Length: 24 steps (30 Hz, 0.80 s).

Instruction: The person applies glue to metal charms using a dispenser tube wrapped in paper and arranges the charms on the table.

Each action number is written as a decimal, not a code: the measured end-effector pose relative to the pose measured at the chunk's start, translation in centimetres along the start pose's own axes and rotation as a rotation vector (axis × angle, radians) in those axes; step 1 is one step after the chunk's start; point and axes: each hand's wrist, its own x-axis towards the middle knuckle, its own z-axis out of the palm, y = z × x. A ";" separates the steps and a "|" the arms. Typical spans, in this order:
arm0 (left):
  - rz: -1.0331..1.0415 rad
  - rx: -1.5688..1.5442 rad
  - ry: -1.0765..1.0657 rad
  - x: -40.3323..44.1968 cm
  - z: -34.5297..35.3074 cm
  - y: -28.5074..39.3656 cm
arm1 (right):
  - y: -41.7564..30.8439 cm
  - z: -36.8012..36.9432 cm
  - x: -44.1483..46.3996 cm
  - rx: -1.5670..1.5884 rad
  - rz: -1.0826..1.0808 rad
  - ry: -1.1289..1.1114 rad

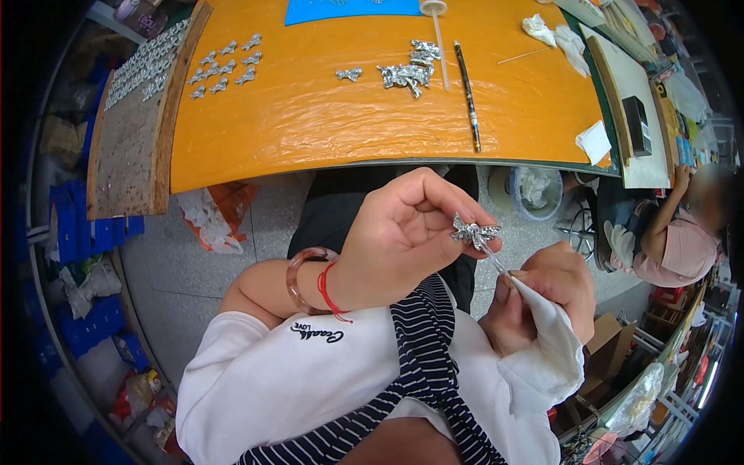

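Note:
My left hand (399, 236) is raised above my lap, thumb and fingers pinching a small silvery bow-shaped ornament (474, 232). Close beside it, my right hand (559, 283) is closed on a thin clear tube-like tool (494, 259), whose tip meets or nearly meets the underside of the ornament. A white tissue (549, 341) is also gripped in the right hand and hangs over its fingers. On the orange table covering (310, 116) lie a heap of similar silver ornaments (404, 76), a single one (349, 74), and a spaced group (227, 67) at left.
A sloping board (128, 147) with many ornaments stands left. A dark pencil-like stick (468, 101), a clear dropper-like rod (442, 46), a blue mat (349, 9) and crumpled tissues (570, 46) lie on the table. Another person (678, 240) sits at far right, near a bin (536, 192).

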 end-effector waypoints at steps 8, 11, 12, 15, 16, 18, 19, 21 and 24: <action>-0.057 -0.031 0.008 0.0 0.0 0.2 | -0.2 -0.1 -0.2 -0.006 0.025 -0.002; -0.044 -0.024 0.004 0.0 -0.1 0.0 | -0.1 -0.2 -0.4 0.003 0.021 0.034; -0.044 -0.024 0.004 0.0 -0.1 0.0 | -0.1 -0.3 -0.5 0.003 0.021 0.034; -0.058 -0.012 0.007 0.0 -0.1 0.1 | -0.1 -0.4 -0.5 -0.005 0.018 0.016; -0.046 0.000 0.007 0.0 -0.1 0.1 | -0.2 -0.3 -0.5 -0.008 0.027 0.011; -0.036 0.013 0.007 0.0 0.0 0.0 | -0.3 -0.3 -0.3 -0.012 0.036 0.008; -0.026 0.014 0.005 0.0 0.0 0.0 | -0.2 -0.2 -0.1 -0.022 0.033 -0.014; -0.016 0.016 0.004 0.0 0.0 0.0 | -0.2 -0.3 -0.1 -0.031 0.029 -0.036; 0.001 0.023 0.004 0.0 0.0 0.0 | -0.2 -0.3 -0.2 -0.027 0.032 -0.047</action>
